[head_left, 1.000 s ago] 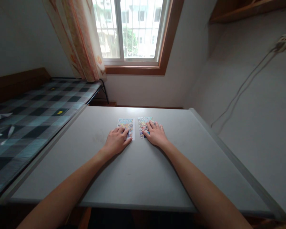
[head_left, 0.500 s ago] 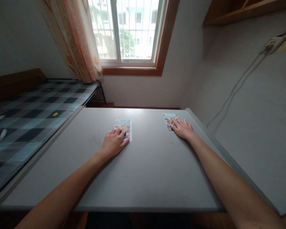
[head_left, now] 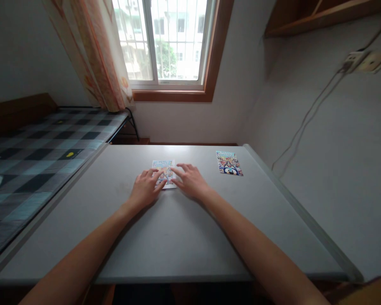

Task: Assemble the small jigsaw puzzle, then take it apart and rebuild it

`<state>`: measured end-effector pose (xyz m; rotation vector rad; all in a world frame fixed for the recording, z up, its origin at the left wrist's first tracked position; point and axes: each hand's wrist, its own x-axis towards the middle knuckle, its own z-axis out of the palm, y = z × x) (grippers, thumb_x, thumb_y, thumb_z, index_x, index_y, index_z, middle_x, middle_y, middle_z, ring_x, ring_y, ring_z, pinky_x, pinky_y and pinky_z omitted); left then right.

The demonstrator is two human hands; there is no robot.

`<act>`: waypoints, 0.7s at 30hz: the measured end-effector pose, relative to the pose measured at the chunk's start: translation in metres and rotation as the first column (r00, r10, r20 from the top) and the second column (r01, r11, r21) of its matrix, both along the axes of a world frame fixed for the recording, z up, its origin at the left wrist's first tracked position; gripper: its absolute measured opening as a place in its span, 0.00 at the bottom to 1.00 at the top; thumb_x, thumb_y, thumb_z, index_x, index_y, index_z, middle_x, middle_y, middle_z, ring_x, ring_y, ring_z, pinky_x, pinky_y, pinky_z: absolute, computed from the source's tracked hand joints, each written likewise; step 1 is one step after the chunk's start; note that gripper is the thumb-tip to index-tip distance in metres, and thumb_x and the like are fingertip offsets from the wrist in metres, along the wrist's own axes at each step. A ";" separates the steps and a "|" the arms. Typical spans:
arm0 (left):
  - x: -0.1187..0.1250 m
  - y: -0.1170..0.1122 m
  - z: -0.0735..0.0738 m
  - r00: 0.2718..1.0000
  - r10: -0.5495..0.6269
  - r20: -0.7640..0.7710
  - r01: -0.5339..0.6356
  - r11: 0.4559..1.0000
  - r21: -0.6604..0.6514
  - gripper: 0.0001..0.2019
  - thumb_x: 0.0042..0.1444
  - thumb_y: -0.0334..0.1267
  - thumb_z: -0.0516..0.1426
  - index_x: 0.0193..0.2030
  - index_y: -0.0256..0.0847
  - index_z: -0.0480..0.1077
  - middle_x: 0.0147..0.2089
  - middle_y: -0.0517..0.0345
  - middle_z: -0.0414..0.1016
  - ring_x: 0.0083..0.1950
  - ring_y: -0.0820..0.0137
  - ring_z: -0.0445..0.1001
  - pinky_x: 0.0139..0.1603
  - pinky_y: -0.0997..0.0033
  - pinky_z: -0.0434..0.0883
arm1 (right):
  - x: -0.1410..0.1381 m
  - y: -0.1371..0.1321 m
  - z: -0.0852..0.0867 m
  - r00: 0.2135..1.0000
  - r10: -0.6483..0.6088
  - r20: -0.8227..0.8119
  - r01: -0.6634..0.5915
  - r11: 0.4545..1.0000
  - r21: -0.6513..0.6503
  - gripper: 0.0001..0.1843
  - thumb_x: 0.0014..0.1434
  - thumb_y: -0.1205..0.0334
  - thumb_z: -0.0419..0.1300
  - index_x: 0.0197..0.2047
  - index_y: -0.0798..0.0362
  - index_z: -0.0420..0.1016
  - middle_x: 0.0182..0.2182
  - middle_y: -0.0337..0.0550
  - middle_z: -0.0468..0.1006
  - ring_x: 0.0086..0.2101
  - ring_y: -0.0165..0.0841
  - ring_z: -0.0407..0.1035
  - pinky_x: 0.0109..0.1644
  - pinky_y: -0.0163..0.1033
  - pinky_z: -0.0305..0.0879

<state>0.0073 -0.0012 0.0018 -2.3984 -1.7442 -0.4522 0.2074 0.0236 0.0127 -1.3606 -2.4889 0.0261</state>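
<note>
A small colourful printed booklet or stack of sheets [head_left: 165,164] with a pale border lies flat on the white table [head_left: 178,237]. At its left edge is my left hand [head_left: 146,185], fingers apart, the tips over the print. My right hand [head_left: 190,180] is at its right edge, fingers spread, with nothing gripped. Together the two hands hide part of the picture. Farther right, a similar colourful printed card [head_left: 229,163] with a blue cartoon face near its bottom lies flat, untouched by either hand.
To the left stands a bed with a checked cover [head_left: 51,140]. Beyond the table are a window [head_left: 178,46] and a patterned curtain [head_left: 95,55]. A cable [head_left: 300,127] hangs down the right wall from a socket [head_left: 352,61], below a wooden shelf [head_left: 305,25].
My right hand has left the card on the right and moved left to the pale-bordered print. My left hand's fingers have shifted slightly left and spread. The right card is fully uncovered.
</note>
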 end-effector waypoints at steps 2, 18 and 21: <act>-0.002 0.000 0.003 1.000 0.020 0.002 -0.020 1.000 -0.005 0.20 0.64 0.50 0.46 0.56 0.47 0.68 0.57 0.52 0.69 0.55 0.59 0.66 0.54 0.59 0.64 | -0.011 -0.002 -0.003 1.000 0.021 0.011 -0.021 0.999 -0.024 0.29 0.65 0.42 0.41 0.65 0.42 0.60 0.62 0.44 0.61 0.58 0.43 0.55 0.61 0.49 0.53; -0.005 0.000 0.001 1.000 -0.004 0.022 0.005 1.000 -0.023 0.16 0.61 0.49 0.51 0.48 0.46 0.73 0.53 0.52 0.70 0.53 0.59 0.67 0.52 0.59 0.63 | 0.139 0.032 -0.002 0.644 -0.765 0.014 0.765 0.644 0.011 0.18 0.63 0.56 0.56 0.54 0.54 0.67 0.51 0.48 0.70 0.46 0.36 0.69 0.49 0.48 0.70; -0.005 0.001 0.001 0.999 -0.013 0.038 0.014 1.000 -0.028 0.16 0.61 0.49 0.51 0.48 0.46 0.72 0.52 0.52 0.71 0.52 0.59 0.68 0.51 0.59 0.63 | 0.142 0.035 -0.004 0.628 -0.778 0.008 0.778 0.628 0.018 0.19 0.65 0.55 0.53 0.57 0.53 0.67 0.55 0.53 0.68 0.51 0.40 0.66 0.54 0.51 0.65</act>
